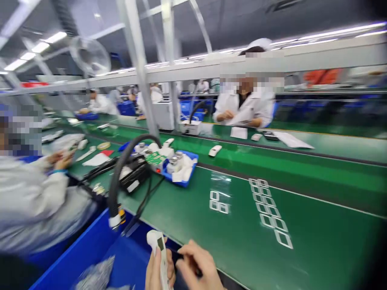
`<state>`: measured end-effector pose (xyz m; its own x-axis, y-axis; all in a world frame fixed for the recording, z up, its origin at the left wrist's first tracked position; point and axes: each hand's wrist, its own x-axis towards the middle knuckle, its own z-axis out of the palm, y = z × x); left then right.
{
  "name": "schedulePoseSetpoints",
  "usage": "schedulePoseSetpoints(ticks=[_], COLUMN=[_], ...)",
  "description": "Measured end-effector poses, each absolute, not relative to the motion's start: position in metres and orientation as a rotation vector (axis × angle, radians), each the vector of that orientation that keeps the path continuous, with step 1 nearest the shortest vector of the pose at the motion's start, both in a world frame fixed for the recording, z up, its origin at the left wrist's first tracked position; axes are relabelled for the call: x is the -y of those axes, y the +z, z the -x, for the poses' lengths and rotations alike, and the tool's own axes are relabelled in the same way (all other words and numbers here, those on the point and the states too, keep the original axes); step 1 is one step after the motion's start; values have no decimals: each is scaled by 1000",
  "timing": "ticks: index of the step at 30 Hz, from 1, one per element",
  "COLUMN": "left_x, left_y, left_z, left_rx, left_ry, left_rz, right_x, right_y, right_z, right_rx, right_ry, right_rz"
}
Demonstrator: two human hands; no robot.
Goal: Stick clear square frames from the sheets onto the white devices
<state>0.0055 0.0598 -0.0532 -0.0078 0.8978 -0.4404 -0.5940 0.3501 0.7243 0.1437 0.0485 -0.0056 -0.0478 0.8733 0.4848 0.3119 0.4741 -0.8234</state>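
Note:
At the bottom of the head view, my left hand point(170, 270) is wrapped around a white handheld forehead thermometer point(163, 262). Its rounded head points up and a small dark screen faces me. Just to the right is my right hand point(201, 264), slightly blurred, with bent fingers and a gap between thumb and forefinger. Nothing nameable shows in it, and it appears apart from the thermometer. Both hands are at the near edge of the green bench point(242, 237).
White rectangular frames point(269, 205) lie in rows on the bench, beside a clear sheet point(220, 193). A blue tray point(181, 173) holds white parts. A black hose point(116, 177) arches over the left side. Below is a blue bin point(90, 245) with plastic bags. Co-workers sit left and opposite.

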Motion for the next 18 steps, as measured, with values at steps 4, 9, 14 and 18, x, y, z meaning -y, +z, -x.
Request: schedulePoseSetpoints(ticks=[4, 9, 14, 18], left_x=[-61, -70, -83, -90], left_y=[-70, -75, -74, -75], left_z=[57, 113, 137, 135], left_rx=[-1129, -1323, -1287, -1266], left_ry=[1368, 1620, 1676, 1636], left_rz=[-278, -156, -117, -61], right_x=[-88, -120, -123, -123], right_y=[-28, -52, -52, -53], right_z=[-82, 21, 81, 75], right_rx=[1053, 635, 624, 868], right_ry=[1205, 1666, 1787, 1712], right_rz=[1178, 1213, 1180, 1107])
